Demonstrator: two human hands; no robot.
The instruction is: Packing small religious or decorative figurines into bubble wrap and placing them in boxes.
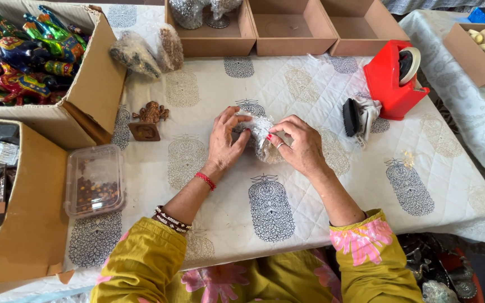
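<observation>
A small object wrapped in clear bubble wrap (pixel 262 139) lies on the printed white tablecloth (pixel 287 185) at the table's middle. My left hand (pixel 224 140) grips its left side, fingers curled over the wrap. From the right, my right hand (pixel 301 145) pinches the wrap with thumb and fingers. What is inside the wrap is hidden. A red thread and beaded bangles circle my left wrist. A small brown metal figurine (pixel 150 114) and a little brown square base (pixel 144 132) sit to the left of my hands.
A red tape dispenser (pixel 393 78) and a black-and-white cloth item (pixel 359 116) lie to the right. Cardboard boxes (pixel 290 28) line the far edge. A box of colourful figurines (pixel 23 50) and a clear plastic tub (pixel 94 179) stand left. Two wrapped bundles (pixel 147 51) lie nearby.
</observation>
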